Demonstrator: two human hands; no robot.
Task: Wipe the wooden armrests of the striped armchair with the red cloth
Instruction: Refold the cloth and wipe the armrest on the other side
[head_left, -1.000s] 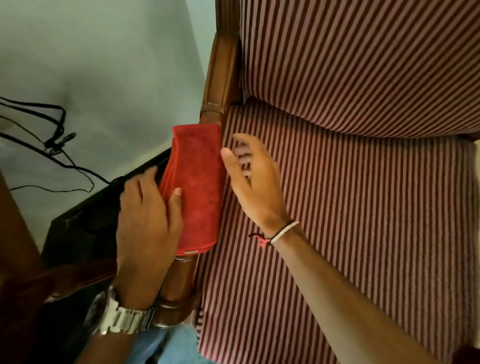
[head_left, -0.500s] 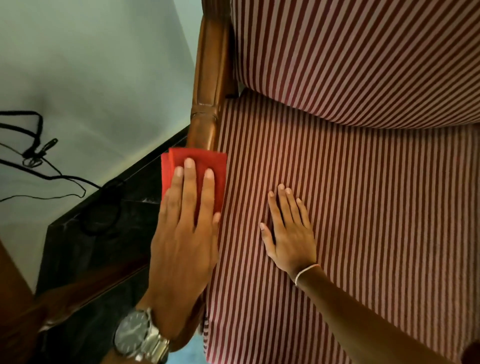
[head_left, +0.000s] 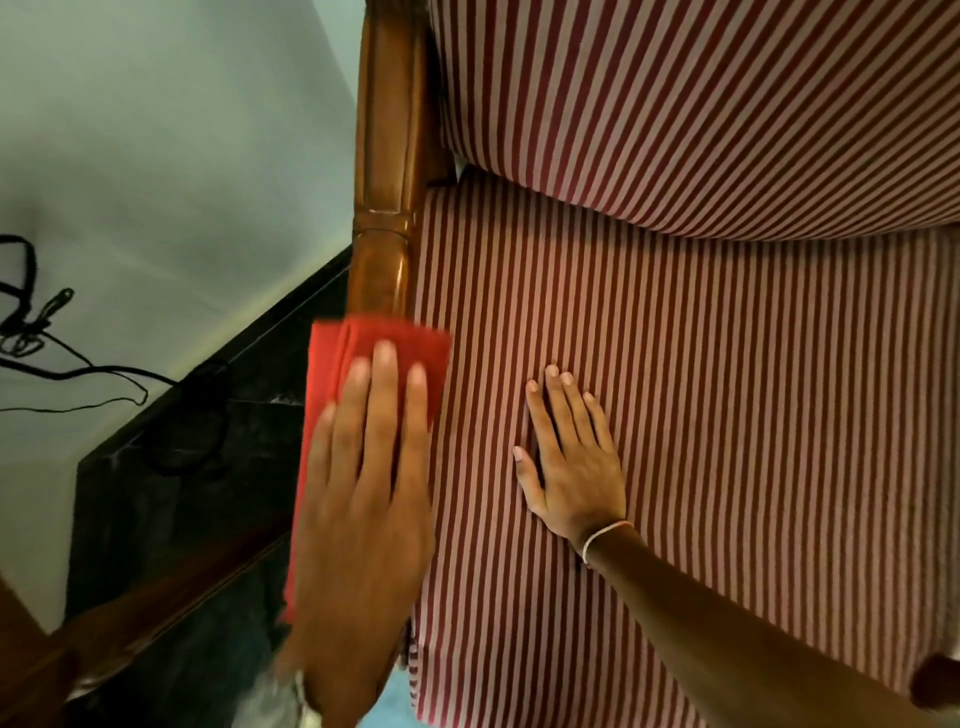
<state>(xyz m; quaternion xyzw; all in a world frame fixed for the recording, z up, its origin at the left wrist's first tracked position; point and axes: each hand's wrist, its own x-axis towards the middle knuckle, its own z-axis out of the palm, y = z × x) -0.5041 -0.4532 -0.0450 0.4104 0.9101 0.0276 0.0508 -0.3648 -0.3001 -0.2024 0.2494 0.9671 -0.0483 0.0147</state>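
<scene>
Left hand (head_left: 363, 499) lies flat, palm down, on the cloth (head_left: 379, 343), fingers (head_left: 385, 374) straight and close together, pressing it onto the armrest (head_left: 387, 171); not a pinch, just a flat press, thumb hidden. The cloth is folded and red, draped over the wooden rail, its far edge just above the fingertips and its left side hanging down past the rail's outer face. Bare wood shows beyond the cloth, running up to the chair back. Right hand (head_left: 569, 462) rests flat on the striped seat (head_left: 727, 415), fingers spread a little, holding nothing, thin band at the wrist. The two hands sit near each other, apart, the seat edge between them. Versus half a second ago: much the same pose, left hand on the cloth at about the same spot on the rail, right hand planted on the seat as before; the view has shifted slightly, and the watch is now blurred at the bottom edge. Versus a second ago: the cloth then lay longer on the rail with the left hand gripping its outer side and the right hand raised beside it; now the left covers it from above and the right is down on the cushion. Black cables (head_left: 31, 332) lie on the pale floor to the left, beside a dark bench (head_left: 171, 493).
</scene>
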